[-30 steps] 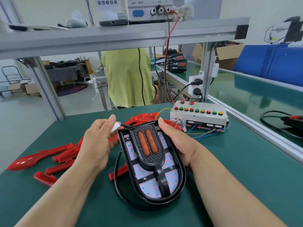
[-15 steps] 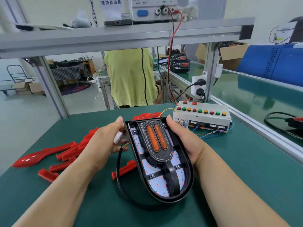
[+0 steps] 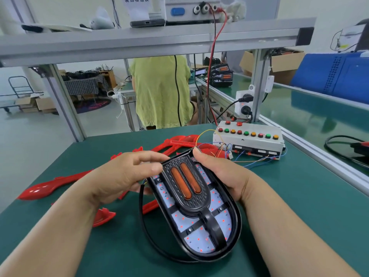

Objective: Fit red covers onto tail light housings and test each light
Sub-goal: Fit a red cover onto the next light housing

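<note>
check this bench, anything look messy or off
Nothing looks broken. The red covers lie strewn in a loose heap left of the housing, and thin wires spill in a tangle from the front of the test box.

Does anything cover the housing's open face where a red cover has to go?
Only the left hand, whose fingers overlap the upper-left corner of the tail light housing. The right hand grips the right edge; the black cable loops beside it.

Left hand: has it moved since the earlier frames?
Yes. The left hand has moved right, toward the test box; its fingers now overlap the upper left edge of the tail light housing.
</note>
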